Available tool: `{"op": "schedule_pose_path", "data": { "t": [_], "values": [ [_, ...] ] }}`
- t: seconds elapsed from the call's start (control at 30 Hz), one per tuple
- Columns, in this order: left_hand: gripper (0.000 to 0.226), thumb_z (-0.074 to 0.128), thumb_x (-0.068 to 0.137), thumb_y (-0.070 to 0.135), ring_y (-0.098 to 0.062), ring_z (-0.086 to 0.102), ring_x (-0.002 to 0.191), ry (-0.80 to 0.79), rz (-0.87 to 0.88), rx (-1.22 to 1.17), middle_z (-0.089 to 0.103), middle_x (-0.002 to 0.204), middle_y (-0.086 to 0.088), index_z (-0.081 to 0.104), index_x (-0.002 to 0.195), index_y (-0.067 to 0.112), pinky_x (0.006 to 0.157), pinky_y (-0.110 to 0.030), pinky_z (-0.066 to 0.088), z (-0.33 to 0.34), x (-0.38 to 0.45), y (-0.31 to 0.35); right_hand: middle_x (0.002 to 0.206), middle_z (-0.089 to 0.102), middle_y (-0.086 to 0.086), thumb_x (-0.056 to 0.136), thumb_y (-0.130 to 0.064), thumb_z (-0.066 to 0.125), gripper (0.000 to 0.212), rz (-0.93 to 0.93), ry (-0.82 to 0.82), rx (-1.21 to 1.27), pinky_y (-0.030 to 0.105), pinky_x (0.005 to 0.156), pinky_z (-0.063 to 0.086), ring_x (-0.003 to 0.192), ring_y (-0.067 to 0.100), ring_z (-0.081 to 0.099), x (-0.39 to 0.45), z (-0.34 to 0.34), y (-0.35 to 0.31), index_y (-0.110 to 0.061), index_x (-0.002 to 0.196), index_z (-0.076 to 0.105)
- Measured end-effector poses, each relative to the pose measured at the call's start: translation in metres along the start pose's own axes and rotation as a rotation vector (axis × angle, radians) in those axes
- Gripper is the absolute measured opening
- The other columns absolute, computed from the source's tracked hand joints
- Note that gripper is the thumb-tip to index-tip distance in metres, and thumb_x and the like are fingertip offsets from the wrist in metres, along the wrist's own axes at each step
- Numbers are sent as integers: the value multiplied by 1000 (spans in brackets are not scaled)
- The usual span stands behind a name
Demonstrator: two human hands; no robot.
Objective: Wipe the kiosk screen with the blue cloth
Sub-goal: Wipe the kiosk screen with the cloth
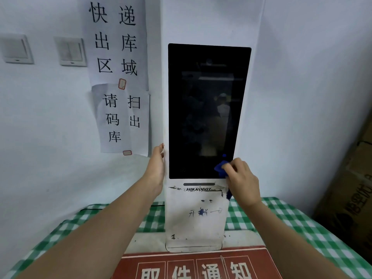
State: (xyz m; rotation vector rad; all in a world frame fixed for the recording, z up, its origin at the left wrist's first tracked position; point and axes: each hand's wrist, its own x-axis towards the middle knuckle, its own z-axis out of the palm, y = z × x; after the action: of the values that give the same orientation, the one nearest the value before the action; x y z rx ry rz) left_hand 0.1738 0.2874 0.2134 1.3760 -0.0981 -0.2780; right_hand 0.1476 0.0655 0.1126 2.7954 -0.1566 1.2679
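- The kiosk screen [205, 111], a tall dark glass panel that shows only dim reflections, is set in the upper half of a white upright kiosk [196, 224] that stands on a table against the wall.
- Nearest the camera, a red sign [193, 264] with white characters lies at the foot of the kiosk, cut off by the bottom edge of the view.
- A green-and-white checked tablecloth [281, 218] covers the table on both sides of the kiosk base.
- Both bare forearms reach up from the bottom of the view to the kiosk.
- The right hand [242, 181] has its fingers curled round the bunched blue cloth [220, 168] and presses it against the lower right corner of the screen; a strip of the cloth hangs down below the hand, over the white casing.
- The left hand [158, 166] rests against the kiosk's left edge at the level of the screen's lower part, fingers fairly straight along the casing, holding nothing.
- Below the screen the casing bears the lettering HIKROBOT, scuff marks and some blue scribble.
- A brown cardboard box [350, 198] stands at the right edge.
- On the wall behind, left of the kiosk, hang paper notices [118, 77] with large black characters, and further left two wall switches [42, 50].
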Motion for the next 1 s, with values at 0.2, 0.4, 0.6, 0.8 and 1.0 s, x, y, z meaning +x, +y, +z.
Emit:
{"op": "schedule_pose_path", "data": {
  "t": [0.2, 0.4, 0.6, 0.8, 1.0],
  "values": [
    [39, 19, 102, 28, 0, 55, 53, -6, -3, -6, 47, 72, 11, 45, 73, 30, 25, -4, 33, -1, -3, 1, 81, 52, 5, 46, 5, 84, 52, -107, -126, -50, 18, 36, 19, 62, 23, 50, -15, 1, 6, -14, 85, 55],
    [40, 20, 102, 27, 10, 50, 27, -14, 4, -36, 45, 70, 10, 44, 71, 29, 26, -5, 34, 1, -3, 1, 84, 51, 6, 65, 11, 68, 29, 26, 105, 94, 28, 34, 40, 73, 24, 50, 32, -23, -15, -9, 85, 62],
    [35, 19, 103, 30, 0, 47, 68, -20, 28, 8, 50, 77, 13, 50, 87, 31, 54, -18, 32, 0, 1, -1, 83, 51, 6, 51, 9, 81, 45, -106, -81, 4, 19, 37, 21, 66, 23, 48, -14, 14, -12, -11, 83, 57],
    [29, 18, 102, 33, 0, 47, 72, -11, -6, -7, 50, 84, 15, 46, 107, 29, 63, -24, 35, -4, 3, -3, 82, 52, 2, 48, 6, 83, 43, -97, -90, 14, 19, 33, 23, 66, 21, 49, -7, 0, -8, -13, 80, 60],
    [42, 19, 102, 25, 6, 52, 30, -52, 16, 5, 53, 34, 17, 43, 68, 27, 25, -5, 32, -1, -3, -6, 83, 55, 6, 66, 7, 71, 28, -1, 167, 123, 28, 34, 40, 72, 25, 53, 38, -25, -30, -9, 87, 65]
  ]
}}
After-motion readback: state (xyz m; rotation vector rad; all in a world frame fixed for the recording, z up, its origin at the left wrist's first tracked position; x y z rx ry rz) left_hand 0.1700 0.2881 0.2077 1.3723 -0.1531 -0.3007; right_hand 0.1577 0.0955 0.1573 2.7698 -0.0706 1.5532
